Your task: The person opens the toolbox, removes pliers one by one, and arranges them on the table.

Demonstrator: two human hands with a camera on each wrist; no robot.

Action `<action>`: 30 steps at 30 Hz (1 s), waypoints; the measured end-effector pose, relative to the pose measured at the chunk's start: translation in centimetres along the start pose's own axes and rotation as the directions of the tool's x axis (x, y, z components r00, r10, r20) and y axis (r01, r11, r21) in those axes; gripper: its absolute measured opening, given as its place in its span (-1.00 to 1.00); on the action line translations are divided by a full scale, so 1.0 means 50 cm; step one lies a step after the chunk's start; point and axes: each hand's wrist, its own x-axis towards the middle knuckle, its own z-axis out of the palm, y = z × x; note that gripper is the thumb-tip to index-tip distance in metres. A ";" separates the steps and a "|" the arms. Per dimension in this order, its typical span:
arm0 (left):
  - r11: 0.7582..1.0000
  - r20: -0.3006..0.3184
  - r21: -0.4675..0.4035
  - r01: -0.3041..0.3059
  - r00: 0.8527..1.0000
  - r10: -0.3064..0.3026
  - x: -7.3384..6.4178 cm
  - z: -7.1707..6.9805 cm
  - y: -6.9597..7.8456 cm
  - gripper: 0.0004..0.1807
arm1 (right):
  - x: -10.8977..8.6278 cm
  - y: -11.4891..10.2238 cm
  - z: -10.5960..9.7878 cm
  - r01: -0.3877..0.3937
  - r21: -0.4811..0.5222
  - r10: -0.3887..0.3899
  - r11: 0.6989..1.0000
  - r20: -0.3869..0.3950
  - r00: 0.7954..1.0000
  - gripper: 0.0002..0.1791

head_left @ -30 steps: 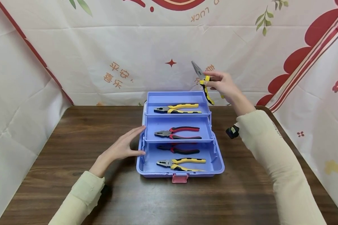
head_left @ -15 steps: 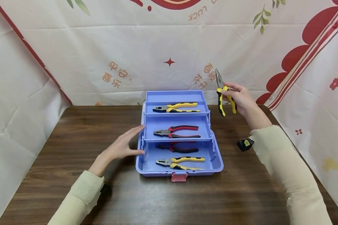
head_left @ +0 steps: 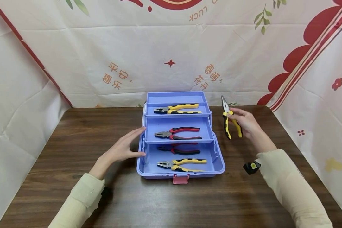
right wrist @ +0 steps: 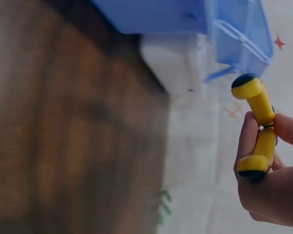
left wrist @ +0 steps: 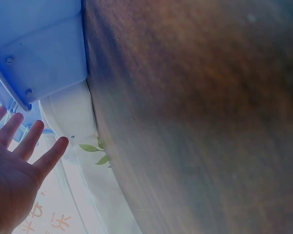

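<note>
My right hand (head_left: 247,125) pinches a pair of long-nose pliers (head_left: 226,111) with yellow and black handles, to the right of the blue toolbox (head_left: 156,175). Its nose points up and away from me. In the right wrist view, the yellow handle ends (right wrist: 256,100) spread apart beyond the fingers. My left hand (head_left: 121,148) has its fingers extended, with fingertips at the left side of the toolbox. Yellow-black combination pliers (head_left: 185,107) lie in the upper tray, red-black pliers (head_left: 185,129) in the middle tray. The bottom holds yellow-black pliers (head_left: 189,161) and partly hidden red-black pliers (head_left: 191,152).
The toolbox stands opened out on a brown wooden table (head_left: 171,205), its stepped trays raised toward the back. A pink latch (head_left: 180,179) hangs at its front. Printed white cloth (head_left: 131,47) encloses the table at the back and both sides.
My right hand has carried the long-nose pliers from above the toolbox's back right corner, rightward and then down toward the table. My left hand has stayed at the toolbox's left side.
</note>
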 end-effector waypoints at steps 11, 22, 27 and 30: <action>1.000 0.005 0.001 0.004 1.000 -0.004 0.000 -0.001 0.003 -0.01 | -0.021 0.097 -0.003 -0.117 0.007 0.117 0.993 0.024 0.993 -0.35; 0.999 0.011 -0.012 0.033 0.999 -0.033 -0.001 0.000 0.005 0.00 | -0.032 0.151 0.014 -0.096 -0.127 0.100 0.987 0.024 0.995 -0.43; 1.000 0.013 -0.009 0.019 1.000 -0.019 -0.001 -0.001 0.004 -0.01 | -0.033 0.162 0.022 -0.054 -0.193 0.058 0.980 0.015 0.998 -0.47; 1.000 0.013 -0.005 0.012 1.000 -0.012 -0.001 -0.002 0.003 -0.01 | -0.034 0.162 0.025 -0.029 -0.249 0.031 0.968 0.005 1.000 -0.50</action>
